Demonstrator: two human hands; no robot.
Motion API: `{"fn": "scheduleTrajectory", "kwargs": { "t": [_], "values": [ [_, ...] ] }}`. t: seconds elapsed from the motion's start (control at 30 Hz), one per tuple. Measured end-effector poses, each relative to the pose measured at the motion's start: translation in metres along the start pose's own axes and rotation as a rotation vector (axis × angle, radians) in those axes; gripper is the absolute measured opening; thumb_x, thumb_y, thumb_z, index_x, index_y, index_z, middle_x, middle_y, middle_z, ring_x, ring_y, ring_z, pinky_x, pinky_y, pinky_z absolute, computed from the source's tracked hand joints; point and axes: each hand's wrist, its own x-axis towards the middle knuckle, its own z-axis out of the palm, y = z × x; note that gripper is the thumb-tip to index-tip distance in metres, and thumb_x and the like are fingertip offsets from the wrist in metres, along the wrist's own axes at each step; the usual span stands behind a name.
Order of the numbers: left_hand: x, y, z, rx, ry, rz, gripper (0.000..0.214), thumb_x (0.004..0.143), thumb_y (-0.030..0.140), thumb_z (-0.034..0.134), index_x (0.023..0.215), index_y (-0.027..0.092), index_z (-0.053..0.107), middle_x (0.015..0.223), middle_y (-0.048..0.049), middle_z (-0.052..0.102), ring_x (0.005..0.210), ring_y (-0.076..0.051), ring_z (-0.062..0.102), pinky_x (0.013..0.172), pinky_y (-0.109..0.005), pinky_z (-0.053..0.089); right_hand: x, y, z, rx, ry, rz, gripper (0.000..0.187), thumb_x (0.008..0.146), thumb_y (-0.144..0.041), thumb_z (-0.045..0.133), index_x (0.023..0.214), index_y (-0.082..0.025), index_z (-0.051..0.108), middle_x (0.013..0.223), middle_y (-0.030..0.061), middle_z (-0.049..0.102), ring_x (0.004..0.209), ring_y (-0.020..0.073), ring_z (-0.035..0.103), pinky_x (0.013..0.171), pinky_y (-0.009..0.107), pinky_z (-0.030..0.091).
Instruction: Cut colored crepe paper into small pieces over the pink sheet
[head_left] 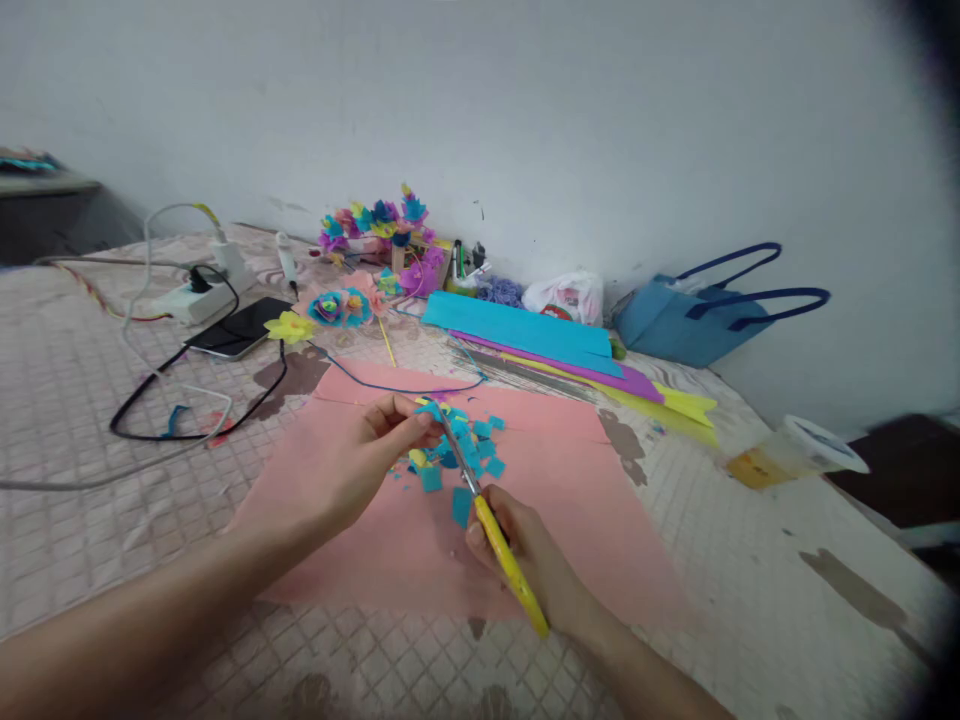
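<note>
The bare left forearm (150,630) enters from the lower left corner of the frame and runs up and right to the centre. The left hand (349,465) lies back-up just left of centre, wrist straight, its fingertips (420,425) pinched together and pointing right. The bare right forearm (645,670) comes up from the bottom edge, right of centre, slanting up and left. The right hand (529,560) sits just below centre, fingers curled in a closed grip, knuckles facing up and left, well below the left fingertips.
</note>
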Motion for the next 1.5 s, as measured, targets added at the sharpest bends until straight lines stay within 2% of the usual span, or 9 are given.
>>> {"fn": "scheduleTrajectory", "kwargs": {
  "t": [0.23, 0.4, 0.67, 0.8, 0.93, 1.07, 1.17, 1.33, 1.5],
  "values": [
    [0.000, 0.000, -0.001, 0.009, -0.016, -0.004, 0.014, 0.081, 0.026, 0.071, 0.073, 0.018, 0.062, 0.074, 0.0014, 0.071, 0.073, -0.012, 0.066, 0.069, -0.021, 0.051, -0.002, -0.005, 0.001, 0.035, 0.010, 0.021, 0.029, 0.068, -0.038, 0.062, 0.066, -0.022, 0.038, 0.059, -0.0056, 0.039, 0.050, 0.0080, 0.032, 0.043, 0.019, 0.025],
    [0.000, 0.000, -0.001, 0.002, -0.008, -0.020, 0.015, 0.080, 0.026, 0.071, 0.072, 0.018, 0.061, 0.074, 0.0015, 0.072, 0.073, -0.012, 0.067, 0.069, -0.020, 0.051, 0.001, 0.005, 0.000, -0.015, 0.017, 0.019, 0.027, 0.075, -0.039, 0.058, 0.066, -0.022, 0.038, 0.056, -0.0053, 0.037, 0.048, 0.0085, 0.030, 0.042, 0.020, 0.022],
    [-0.001, 0.004, 0.001, -0.016, 0.010, -0.047, 0.017, 0.079, 0.026, 0.072, 0.071, 0.017, 0.060, 0.073, -0.0004, 0.073, 0.074, -0.013, 0.068, 0.072, -0.022, 0.052, 0.002, 0.012, 0.000, -0.043, 0.026, -0.005, 0.027, 0.071, -0.036, 0.062, 0.066, -0.022, 0.040, 0.057, -0.0065, 0.036, 0.048, 0.0075, 0.030, 0.042, 0.020, 0.024],
    [0.000, 0.003, 0.001, -0.041, -0.006, -0.037, 0.016, 0.079, 0.027, 0.072, 0.072, 0.017, 0.062, 0.073, -0.0004, 0.073, 0.074, -0.013, 0.068, 0.074, -0.022, 0.053, 0.002, 0.008, 0.001, 0.048, -0.023, 0.011, 0.030, 0.071, -0.042, 0.062, 0.066, -0.021, 0.041, 0.054, -0.0070, 0.036, 0.046, 0.0067, 0.031, 0.043, 0.019, 0.026],
    [0.003, -0.002, -0.003, -0.110, -0.024, -0.049, 0.016, 0.076, 0.025, 0.075, 0.071, 0.017, 0.062, 0.072, -0.0004, 0.073, 0.071, -0.013, 0.069, 0.071, -0.021, 0.055, 0.002, 0.008, -0.001, 0.000, -0.042, -0.040, 0.041, 0.066, -0.053, 0.066, 0.067, -0.021, 0.041, 0.057, -0.0072, 0.036, 0.045, 0.0056, 0.032, 0.041, 0.019, 0.030],
    [0.006, -0.004, -0.005, -0.184, -0.039, -0.094, 0.019, 0.070, 0.023, 0.079, 0.068, 0.016, 0.062, 0.071, -0.0016, 0.073, 0.069, -0.013, 0.069, 0.070, -0.022, 0.056, -0.001, 0.010, -0.005, -0.073, -0.088, 0.016, 0.045, 0.073, -0.063, 0.056, 0.070, -0.022, 0.037, 0.054, -0.0087, 0.033, 0.038, 0.0055, 0.031, 0.034, 0.020, 0.031],
    [0.008, -0.004, -0.006, -0.199, -0.051, -0.109, 0.019, 0.069, 0.021, 0.079, 0.068, 0.016, 0.062, 0.072, -0.0019, 0.074, 0.069, -0.013, 0.069, 0.069, -0.022, 0.056, -0.002, 0.010, -0.006, -0.099, -0.096, -0.018, 0.048, 0.077, -0.068, 0.050, 0.070, -0.022, 0.037, 0.052, -0.0087, 0.033, 0.038, 0.0053, 0.031, 0.035, 0.020, 0.030],
    [0.007, -0.003, -0.004, -0.202, -0.062, -0.112, 0.022, 0.067, 0.021, 0.081, 0.066, 0.016, 0.060, 0.070, -0.0013, 0.073, 0.066, -0.013, 0.068, 0.067, -0.022, 0.056, -0.004, 0.004, -0.007, -0.139, -0.112, -0.080, 0.055, 0.075, -0.076, 0.046, 0.071, -0.022, 0.037, 0.053, -0.0088, 0.029, 0.042, 0.0055, 0.028, 0.038, 0.020, 0.029],
    [0.006, -0.001, -0.004, -0.165, -0.048, -0.107, 0.022, 0.068, 0.022, 0.081, 0.068, 0.016, 0.060, 0.068, -0.0012, 0.073, 0.065, -0.013, 0.069, 0.067, -0.022, 0.055, -0.005, -0.001, -0.009, -0.169, -0.101, -0.091, 0.060, 0.071, -0.081, 0.045, 0.069, -0.021, 0.036, 0.060, -0.0064, 0.033, 0.047, 0.0061, 0.031, 0.042, 0.020, 0.028]
  ]
}}
